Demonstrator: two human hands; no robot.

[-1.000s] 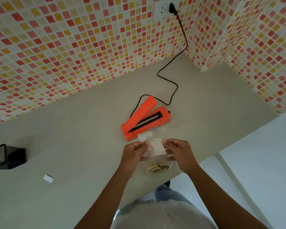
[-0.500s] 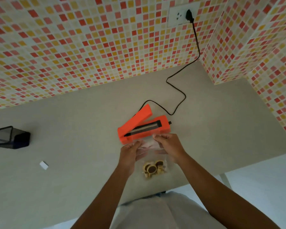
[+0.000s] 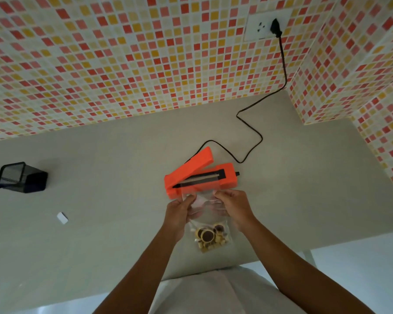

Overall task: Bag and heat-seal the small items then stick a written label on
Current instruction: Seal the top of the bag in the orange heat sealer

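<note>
A clear plastic bag [image 3: 205, 206] lies flat on the grey table [image 3: 104, 177], its open top edge over the front of the orange heat sealer [image 3: 201, 177]. Several small round brown and cream items [image 3: 210, 237] sit bunched in the bag's bottom end, nearest me. My left hand [image 3: 179, 211] pinches the bag's upper left edge and my right hand [image 3: 233, 207] pinches its upper right edge. The sealer's lid is raised, showing its dark sealing strip.
The sealer's black cord [image 3: 259, 132] runs across the table to a wall socket [image 3: 267, 26]. A black mesh pen holder [image 3: 22, 177] stands at the far left. A small white label piece [image 3: 62, 218] lies on the table left of my hands. Tiled walls close the back and right.
Both hands have carried the bag away from me, toward the sealer, and its top edge now overlaps the sealer's front. The bag has come down flat on the table.
</note>
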